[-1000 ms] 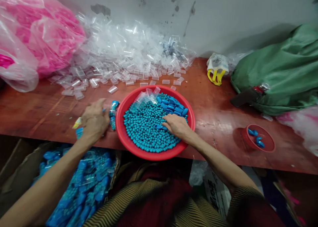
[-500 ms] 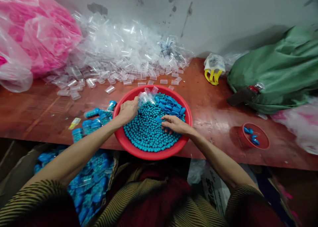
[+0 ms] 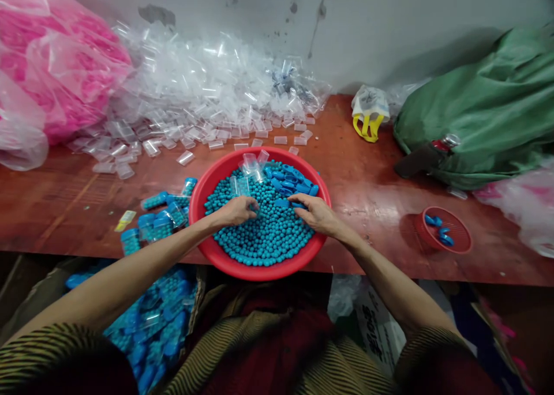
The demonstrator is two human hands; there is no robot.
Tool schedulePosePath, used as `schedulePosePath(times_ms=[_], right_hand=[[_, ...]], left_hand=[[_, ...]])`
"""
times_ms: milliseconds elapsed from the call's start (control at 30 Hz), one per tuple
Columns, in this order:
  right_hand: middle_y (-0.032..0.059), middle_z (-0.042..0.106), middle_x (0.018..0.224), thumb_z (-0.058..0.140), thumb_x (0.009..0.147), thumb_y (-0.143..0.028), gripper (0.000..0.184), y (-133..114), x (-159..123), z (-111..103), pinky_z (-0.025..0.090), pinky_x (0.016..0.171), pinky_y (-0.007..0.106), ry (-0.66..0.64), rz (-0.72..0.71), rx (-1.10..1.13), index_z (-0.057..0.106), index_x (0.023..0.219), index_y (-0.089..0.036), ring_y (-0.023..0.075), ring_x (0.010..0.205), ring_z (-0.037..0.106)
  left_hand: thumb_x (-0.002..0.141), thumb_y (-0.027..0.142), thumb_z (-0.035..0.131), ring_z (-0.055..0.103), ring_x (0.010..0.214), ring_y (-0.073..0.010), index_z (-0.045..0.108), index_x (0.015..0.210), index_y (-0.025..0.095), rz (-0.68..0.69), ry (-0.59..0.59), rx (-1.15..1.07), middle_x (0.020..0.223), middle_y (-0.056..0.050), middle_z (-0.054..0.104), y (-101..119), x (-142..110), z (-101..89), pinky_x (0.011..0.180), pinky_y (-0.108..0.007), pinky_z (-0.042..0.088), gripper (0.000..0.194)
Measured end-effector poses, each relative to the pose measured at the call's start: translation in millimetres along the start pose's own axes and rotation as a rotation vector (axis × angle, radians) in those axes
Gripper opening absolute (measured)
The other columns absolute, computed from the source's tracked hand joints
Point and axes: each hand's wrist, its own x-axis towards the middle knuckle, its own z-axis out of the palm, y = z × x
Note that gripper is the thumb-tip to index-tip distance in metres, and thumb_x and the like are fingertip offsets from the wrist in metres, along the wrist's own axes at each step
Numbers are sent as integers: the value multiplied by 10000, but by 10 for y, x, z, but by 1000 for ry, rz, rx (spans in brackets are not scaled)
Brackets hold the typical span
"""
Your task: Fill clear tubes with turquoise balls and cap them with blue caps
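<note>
In front of me a red basin (image 3: 197, 210) holds many turquoise beads (image 3: 259, 248). My left hand (image 3: 239, 210) is low over the beads with its fingers curled; what they hold, if anything, is hidden. Several clear plastic tubes (image 3: 250, 164) lie on the beads just beyond it. My right hand (image 3: 315, 213) is inside the basin's right side, with a small blue cap (image 3: 282, 203) at its fingertips. A heap of similar blue caps (image 3: 292, 179) rests behind that hand, against the far right of the basin.
Clear tubes (image 3: 186, 106) are piled along the wall. Bead-filled tubes (image 3: 162, 225) lie left of the basin, with more in a box (image 3: 160, 326) below. A small red basket (image 3: 463, 239), dark bottle (image 3: 419, 158) and green bag (image 3: 471, 112) are right; a pink-filled bag (image 3: 64, 66) is left.
My left hand has moved from the tubes at the basin's far left toward me, down to the beads. My right hand and the blue cap have shifted slightly right within the basin.
</note>
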Motion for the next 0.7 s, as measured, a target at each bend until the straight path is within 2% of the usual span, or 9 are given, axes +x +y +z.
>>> schedulePosePath(times_ms=[100,167,233,367,433,500,600,700], right_hand=[[-18,608,666,466,816,-174,327,16,-24,-19,488,507,242,-64,130,184,551,1132,-182,113,523,567],[-40,567,594,478,823,-239,314,23,-26,-16,466,448,224,-93,212,297,530,1127,-183,108,472,540],[-38,576,607,494,809,-262,278,24,-22,-9,458,429,208,-74,244,377,529,1073,-186,101,475,540],[-16,610,699,539,757,-275,149,8,-16,-35,441,421,186,50,255,466,520,875,-186,88,514,551],[-21,592,667,555,742,-293,125,10,-16,-60,439,439,194,108,251,480,495,775,-188,93,526,556],[-30,569,628,560,741,-305,140,30,-14,-70,459,498,214,159,219,463,481,729,-191,103,553,568],[-20,604,690,537,780,-304,160,71,-4,-34,491,619,261,165,131,399,537,887,-185,124,638,603],[27,662,871,486,836,-278,315,59,7,30,495,729,314,160,35,242,534,1136,-195,155,765,631]], left_hand=[[558,171,601,590,770,-209,636,647,174,-40,-37,62,674,-35,644,101,56,66,700,-268,427,95],[533,143,606,594,832,-241,606,579,167,-51,-48,25,684,-63,646,216,166,174,733,-289,431,52],[549,152,608,592,855,-253,604,593,162,-54,-62,-52,705,-75,642,340,304,293,729,-303,441,45],[635,231,596,564,637,-184,586,660,153,-51,-160,-307,592,-25,554,449,454,370,587,-293,452,83],[667,266,590,526,562,-136,569,702,151,-41,-209,-428,584,2,525,402,420,303,558,-279,454,122],[680,300,608,533,586,-114,568,775,151,-39,-233,-570,660,1,555,320,339,203,586,-270,463,181],[631,316,709,566,669,-115,588,844,144,-73,-241,-881,771,-19,604,214,195,74,630,-253,443,299],[578,284,781,563,663,-109,615,833,129,-60,-219,-1063,745,-12,619,181,66,27,639,-242,406,342]])
